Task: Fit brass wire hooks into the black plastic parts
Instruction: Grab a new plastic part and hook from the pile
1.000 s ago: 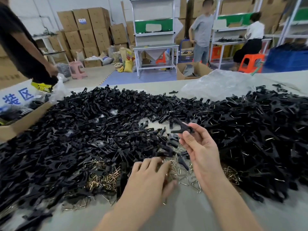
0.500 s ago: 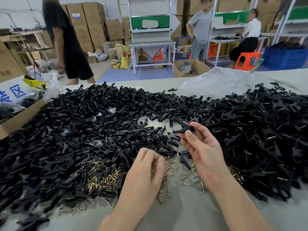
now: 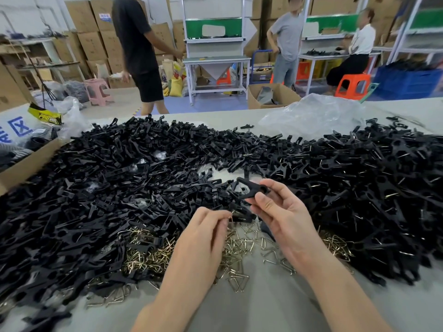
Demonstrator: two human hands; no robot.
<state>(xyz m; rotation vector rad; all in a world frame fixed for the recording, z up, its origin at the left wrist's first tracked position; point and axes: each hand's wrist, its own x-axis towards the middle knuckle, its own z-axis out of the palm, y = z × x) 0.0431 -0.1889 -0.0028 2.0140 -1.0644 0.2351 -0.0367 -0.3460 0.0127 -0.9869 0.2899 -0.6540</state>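
Note:
My right hand [image 3: 280, 212] pinches a black plastic part [image 3: 251, 189] between thumb and fingers, held above the table. My left hand [image 3: 206, 226] is just to its left and lower, fingertips pinching a brass wire hook [image 3: 231, 218] that is mostly hidden by the fingers. Loose brass wire hooks [image 3: 244, 245] lie scattered on the table under and between both hands. A big heap of black plastic parts [image 3: 100, 188] covers the table to the left, and another heap [image 3: 374, 188], many with wire showing, lies to the right.
A cardboard box [image 3: 26, 164] stands at the table's left edge. A crumpled clear plastic bag [image 3: 311, 116] lies at the far right of the table. Three people, benches, stools and stacked cartons are beyond the grey table [image 3: 239, 312].
My left hand rose from the hook pile with a hook pinched and moved toward the right hand. The person in black walked rightward behind the table.

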